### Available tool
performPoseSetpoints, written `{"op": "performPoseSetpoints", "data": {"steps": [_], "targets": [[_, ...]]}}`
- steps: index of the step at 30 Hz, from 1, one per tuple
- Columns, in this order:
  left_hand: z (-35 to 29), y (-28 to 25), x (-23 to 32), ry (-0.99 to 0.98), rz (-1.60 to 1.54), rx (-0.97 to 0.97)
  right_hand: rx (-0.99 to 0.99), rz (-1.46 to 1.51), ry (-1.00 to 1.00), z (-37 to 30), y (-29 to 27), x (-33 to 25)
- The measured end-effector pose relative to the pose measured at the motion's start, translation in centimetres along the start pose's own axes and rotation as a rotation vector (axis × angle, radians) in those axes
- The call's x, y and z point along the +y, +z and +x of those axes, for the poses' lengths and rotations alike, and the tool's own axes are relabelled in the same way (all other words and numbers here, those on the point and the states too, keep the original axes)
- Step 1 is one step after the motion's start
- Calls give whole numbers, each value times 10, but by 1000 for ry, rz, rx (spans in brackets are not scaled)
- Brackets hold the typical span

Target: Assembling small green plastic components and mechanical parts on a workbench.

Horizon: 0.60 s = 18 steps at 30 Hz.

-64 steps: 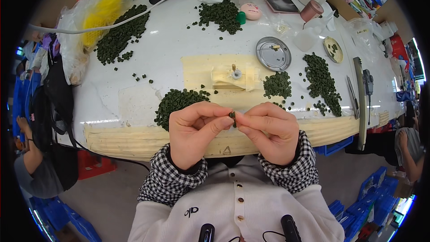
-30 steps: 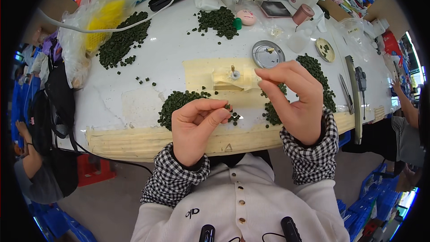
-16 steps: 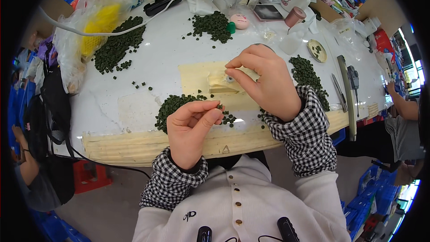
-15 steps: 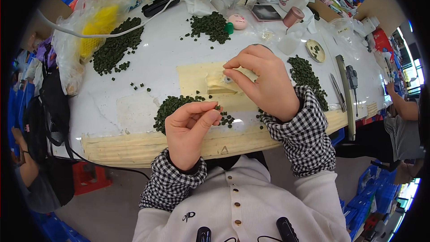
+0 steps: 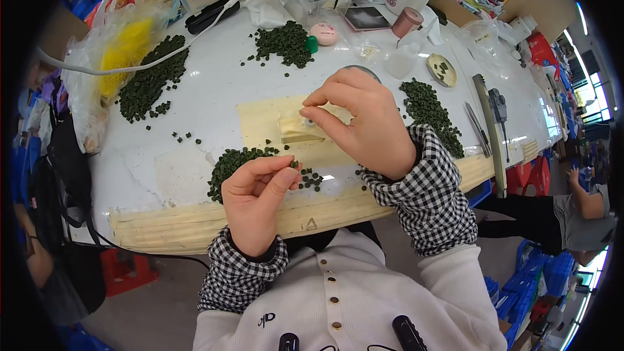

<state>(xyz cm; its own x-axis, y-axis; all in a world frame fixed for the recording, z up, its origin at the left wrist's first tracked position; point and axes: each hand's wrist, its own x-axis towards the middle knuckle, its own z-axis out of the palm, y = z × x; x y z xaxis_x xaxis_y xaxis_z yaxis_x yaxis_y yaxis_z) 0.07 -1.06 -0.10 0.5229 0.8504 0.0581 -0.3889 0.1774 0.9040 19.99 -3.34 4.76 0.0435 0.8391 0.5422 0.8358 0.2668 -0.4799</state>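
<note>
My left hand (image 5: 255,200) is closed in a pinch, with a small dark green piece (image 5: 294,164) between thumb and forefinger. It hovers at the right edge of a near pile of green pieces (image 5: 229,168). My right hand (image 5: 369,120) is also closed, thumb and forefinger together just above a cream block (image 5: 296,131). Something small and greyish shows beneath those fingertips, too small to name. The block rests on a yellow sheet (image 5: 255,117) in the middle of the white table. A few loose green pieces (image 5: 312,179) lie between my hands.
More green piles sit at the far left (image 5: 153,81), far middle (image 5: 284,44) and right (image 5: 429,114). A round dish (image 5: 442,70) holds a few pieces. Tweezers (image 5: 476,129) lie beside a long metal bar (image 5: 491,136). A white cable (image 5: 140,66) crosses the far left.
The whole view has shifted slightly, so the table things appear farther left. Both hands keep their pinches and nearly the same places over the table.
</note>
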Motion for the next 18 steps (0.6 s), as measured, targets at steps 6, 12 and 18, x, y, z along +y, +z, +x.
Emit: {"op": "performPoseSetpoints", "data": {"steps": [6,12,18], "targets": [[-2,-4,1,5,7,2,267,57,-76,6,-25,-25],[0,0,2,-6,-13,-19,70,597,65,-7,-5,-28],[-1,-2,2,12,49,-8,-207,653,182,-10,-11,-31]]}}
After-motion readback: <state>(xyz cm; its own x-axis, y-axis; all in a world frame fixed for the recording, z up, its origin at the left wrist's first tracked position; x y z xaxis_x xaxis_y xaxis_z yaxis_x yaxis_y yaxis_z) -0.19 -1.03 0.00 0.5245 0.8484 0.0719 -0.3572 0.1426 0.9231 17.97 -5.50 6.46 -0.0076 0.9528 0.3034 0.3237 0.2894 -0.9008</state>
